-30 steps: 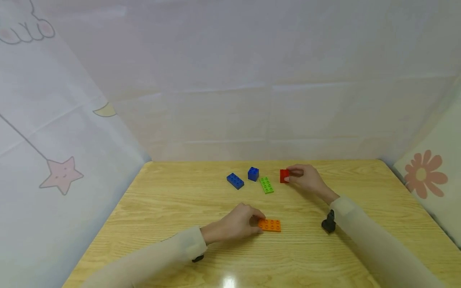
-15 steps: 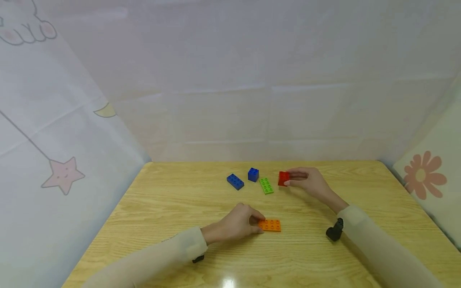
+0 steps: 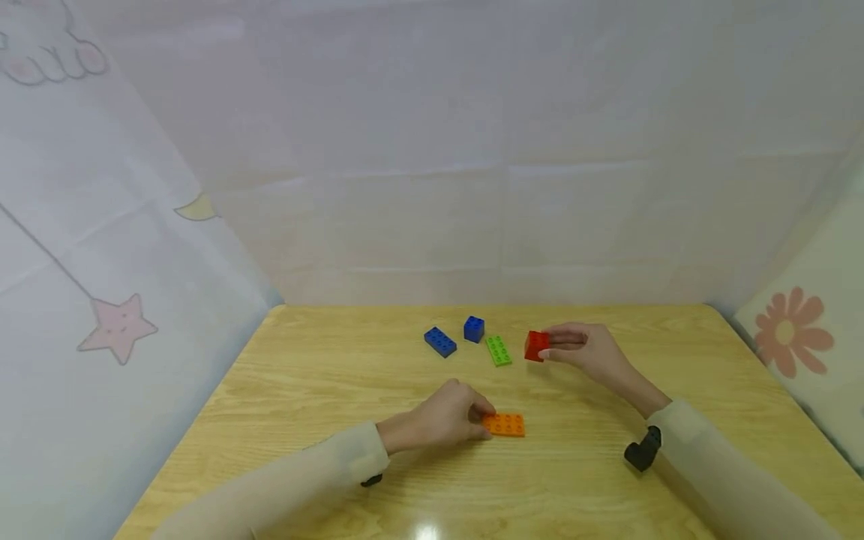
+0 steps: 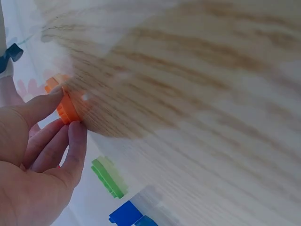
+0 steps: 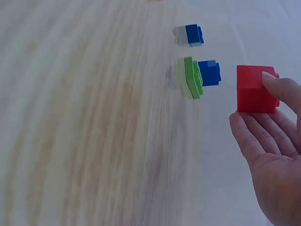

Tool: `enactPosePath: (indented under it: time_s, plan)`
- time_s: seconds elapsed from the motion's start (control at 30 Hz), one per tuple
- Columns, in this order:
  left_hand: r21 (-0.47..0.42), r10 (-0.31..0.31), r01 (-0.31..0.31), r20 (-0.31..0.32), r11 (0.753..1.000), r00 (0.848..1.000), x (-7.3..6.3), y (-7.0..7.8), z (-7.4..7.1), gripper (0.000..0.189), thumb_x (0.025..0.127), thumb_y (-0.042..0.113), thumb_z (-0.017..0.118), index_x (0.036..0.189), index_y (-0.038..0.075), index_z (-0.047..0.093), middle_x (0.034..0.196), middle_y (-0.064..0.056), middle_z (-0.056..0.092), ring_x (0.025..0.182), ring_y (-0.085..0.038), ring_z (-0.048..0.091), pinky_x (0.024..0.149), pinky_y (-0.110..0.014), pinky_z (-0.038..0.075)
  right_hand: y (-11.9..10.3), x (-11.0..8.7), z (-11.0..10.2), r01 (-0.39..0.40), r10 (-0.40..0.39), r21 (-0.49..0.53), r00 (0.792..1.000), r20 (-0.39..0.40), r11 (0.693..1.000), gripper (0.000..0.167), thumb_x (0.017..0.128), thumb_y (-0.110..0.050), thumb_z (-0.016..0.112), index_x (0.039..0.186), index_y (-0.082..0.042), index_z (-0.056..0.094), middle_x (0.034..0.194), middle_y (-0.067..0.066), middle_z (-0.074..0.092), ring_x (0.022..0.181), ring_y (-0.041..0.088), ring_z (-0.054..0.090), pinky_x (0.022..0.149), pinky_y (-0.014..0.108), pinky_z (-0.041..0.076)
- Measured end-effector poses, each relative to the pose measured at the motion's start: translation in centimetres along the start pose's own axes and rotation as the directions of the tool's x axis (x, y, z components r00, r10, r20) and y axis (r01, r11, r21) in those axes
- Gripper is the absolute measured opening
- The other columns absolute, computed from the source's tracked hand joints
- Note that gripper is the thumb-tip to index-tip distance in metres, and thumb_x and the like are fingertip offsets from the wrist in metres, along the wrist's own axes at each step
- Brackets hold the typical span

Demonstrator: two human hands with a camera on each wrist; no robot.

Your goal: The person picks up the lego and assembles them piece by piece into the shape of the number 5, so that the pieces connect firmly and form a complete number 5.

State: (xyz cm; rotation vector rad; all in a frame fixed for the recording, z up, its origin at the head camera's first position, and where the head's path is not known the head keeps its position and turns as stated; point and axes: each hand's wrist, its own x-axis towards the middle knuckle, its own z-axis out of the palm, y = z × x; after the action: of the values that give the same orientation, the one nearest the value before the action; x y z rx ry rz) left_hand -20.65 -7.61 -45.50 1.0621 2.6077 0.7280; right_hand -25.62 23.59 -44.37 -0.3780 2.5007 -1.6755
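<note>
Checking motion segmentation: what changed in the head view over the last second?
The right hand has drawn the red cube-like plastic brick nearer the camera; it looks lifted off the wooden table. No hold visibly gained or released. Unchanged: the left hand pinches the orange oblong plastic brick; the green oblong plastic brick, dark-blue oblong plastic brick and blue cube-like plastic brick lie where they were.

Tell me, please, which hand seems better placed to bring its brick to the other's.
Probably the right hand: it holds the red brick, seemingly raised off the table, while the left hand grips the orange brick by one end.
</note>
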Motion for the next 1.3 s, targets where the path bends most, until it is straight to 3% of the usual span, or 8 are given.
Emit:
enactPosePath:
  time_s: [0.5, 0.73, 1.3]
  plan:
    - [0.001, -0.011, 0.011, 0.012, 1.000, 1.000, 0.2, 0.1, -0.1, 0.032, 0.091, 0.024, 0.085, 0.121, 0.013, 0.081, 0.119, 0.004, 0.080, 0.108, 0.001, 0.071, 0.087, -0.012, 0.055, -1.2, -3.3, 2.2, -0.048, 0.044, 0.060, 0.997, 0.068, 0.997, 0.054, 0.087, -0.026, 0.088, 0.132, -0.002, 0.071, 0.127, 0.020, 0.075, 0.105, 0.013, 0.077, 0.088, 0.029, 0.064]
    - [-0.002, -0.013, 0.013, 0.012, 1.000, 1.000, 0.1, 0.2, -0.1, 0.032, 0.091, 0.023, 0.085, 0.121, 0.013, 0.080, 0.119, 0.002, 0.080, 0.107, 0.000, 0.072, 0.086, -0.012, 0.055, -0.9, -4.7, 3.6, -0.035, 0.024, 0.071, 0.989, 0.147, 0.997, 0.050, 0.089, -0.023, 0.086, 0.130, 0.002, 0.071, 0.125, 0.023, 0.075, 0.106, 0.016, 0.077, 0.087, 0.029, 0.064]
    - [-0.051, -0.037, 0.038, 0.017, 0.998, 0.999, 0.3, 0.3, -0.3, 0.031, 0.089, 0.021, 0.086, 0.119, 0.012, 0.081, 0.119, 0.001, 0.080, 0.100, 0.000, 0.074, 0.082, -0.010, 0.055, -1.0, -5.7, 5.1, -0.025, 0.016, 0.046, 0.985, 0.173, 0.999, 0.048, 0.088, -0.027, 0.088, 0.125, -0.002, 0.072, 0.122, 0.020, 0.076, 0.109, 0.028, 0.076, 0.088, 0.029, 0.064]
